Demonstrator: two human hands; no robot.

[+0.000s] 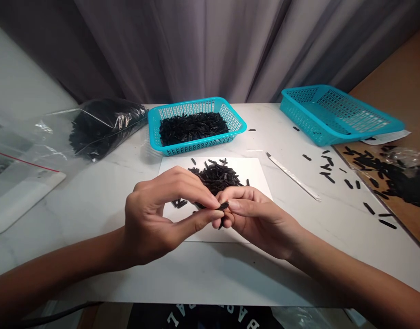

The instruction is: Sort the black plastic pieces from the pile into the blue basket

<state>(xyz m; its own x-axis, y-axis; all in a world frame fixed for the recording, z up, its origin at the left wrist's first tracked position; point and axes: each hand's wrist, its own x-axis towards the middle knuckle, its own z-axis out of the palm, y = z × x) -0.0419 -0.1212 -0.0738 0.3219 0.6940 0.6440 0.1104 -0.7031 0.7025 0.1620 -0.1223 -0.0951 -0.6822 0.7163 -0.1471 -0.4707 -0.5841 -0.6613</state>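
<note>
Left hand [147, 228] and right hand [263, 219] both pinching, I hold a small black strip [224, 206] over the white sheet [259, 178]. If my grip slips, it could drop into the pile [218, 176] and get lost

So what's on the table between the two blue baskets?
The head view shows two small black pieces there, one near the filled basket, one beside the other basket.
</note>
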